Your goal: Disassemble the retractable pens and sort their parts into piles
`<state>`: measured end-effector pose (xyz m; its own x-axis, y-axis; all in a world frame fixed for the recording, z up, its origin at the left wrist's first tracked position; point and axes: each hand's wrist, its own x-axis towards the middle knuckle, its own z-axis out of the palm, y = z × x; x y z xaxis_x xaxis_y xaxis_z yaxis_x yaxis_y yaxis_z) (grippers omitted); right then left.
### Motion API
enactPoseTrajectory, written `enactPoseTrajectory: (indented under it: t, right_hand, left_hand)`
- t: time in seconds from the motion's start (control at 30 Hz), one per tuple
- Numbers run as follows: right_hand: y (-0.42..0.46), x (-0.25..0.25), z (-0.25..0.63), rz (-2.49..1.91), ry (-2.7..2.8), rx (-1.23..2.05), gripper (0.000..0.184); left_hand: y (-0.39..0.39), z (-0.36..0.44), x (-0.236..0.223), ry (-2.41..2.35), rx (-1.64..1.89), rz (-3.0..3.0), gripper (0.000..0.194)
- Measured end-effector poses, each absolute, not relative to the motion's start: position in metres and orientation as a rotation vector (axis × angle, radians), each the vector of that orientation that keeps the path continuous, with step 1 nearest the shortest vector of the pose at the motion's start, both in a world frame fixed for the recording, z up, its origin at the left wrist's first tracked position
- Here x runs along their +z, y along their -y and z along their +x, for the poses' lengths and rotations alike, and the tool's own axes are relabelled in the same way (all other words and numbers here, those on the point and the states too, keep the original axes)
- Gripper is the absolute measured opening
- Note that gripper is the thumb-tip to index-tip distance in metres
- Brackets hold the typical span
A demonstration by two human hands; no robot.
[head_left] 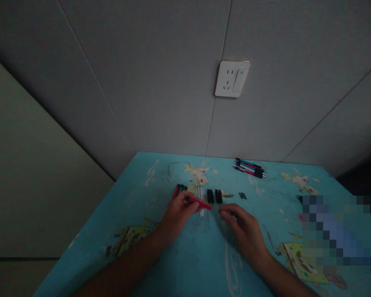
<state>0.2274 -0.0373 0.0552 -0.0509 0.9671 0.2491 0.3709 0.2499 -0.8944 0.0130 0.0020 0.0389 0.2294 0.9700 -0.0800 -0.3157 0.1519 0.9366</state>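
My left hand (178,212) pinches a red pen barrel (205,205), black at its left end and pointing right. Facing the barrel's right end, my right hand (245,227) has thumb and forefinger pressed together; whatever they hold is too small to make out. Just beyond my left hand lie more pen barrels (179,189), partly hidden by it. White pen refills (200,192) lie side by side behind the red barrel. Two groups of short black pen parts (214,196) sit between the hands, with tiny spring-like pieces (227,195) and small black pieces (242,195) to their right.
Several pens (250,168) lie together at the back of the table. A blue cartoon-patterned cloth (191,264) covers the tabletop, which meets a grey wall with a white socket (232,79). A blurred-out patch (343,235) hides something at the right edge.
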Motion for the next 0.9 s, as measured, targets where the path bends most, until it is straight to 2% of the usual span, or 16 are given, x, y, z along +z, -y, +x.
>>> enactPoseTrajectory:
  t: [0.17, 0.33, 0.47, 0.73, 0.9]
  right_hand:
    - [0.038, 0.052, 0.229, -1.273, 1.415, 0.913, 0.015]
    - [0.041, 0.056, 0.224, -1.155, 1.466, 0.893, 0.010]
    - [0.045, 0.063, 0.221, -1.081, 1.506, 0.869, 0.013]
    - [0.048, 0.065, 0.220, -0.989, 1.459, 0.726, 0.006]
    - [0.047, 0.065, 0.219, -0.964, 1.544, 0.717, 0.009]
  left_hand:
    - [0.001, 0.014, 0.036, -0.801, 1.026, 0.941, 0.016]
    - [0.007, 0.017, 0.040, -0.731, 0.972, 0.834, 0.020]
    - [0.014, 0.020, 0.042, -0.775, 0.898, 0.805, 0.021]
    - [0.012, 0.021, 0.047, -0.878, 0.986, 0.675, 0.030]
    - [0.013, 0.020, 0.044, -0.840, 0.949, 0.704, 0.030]
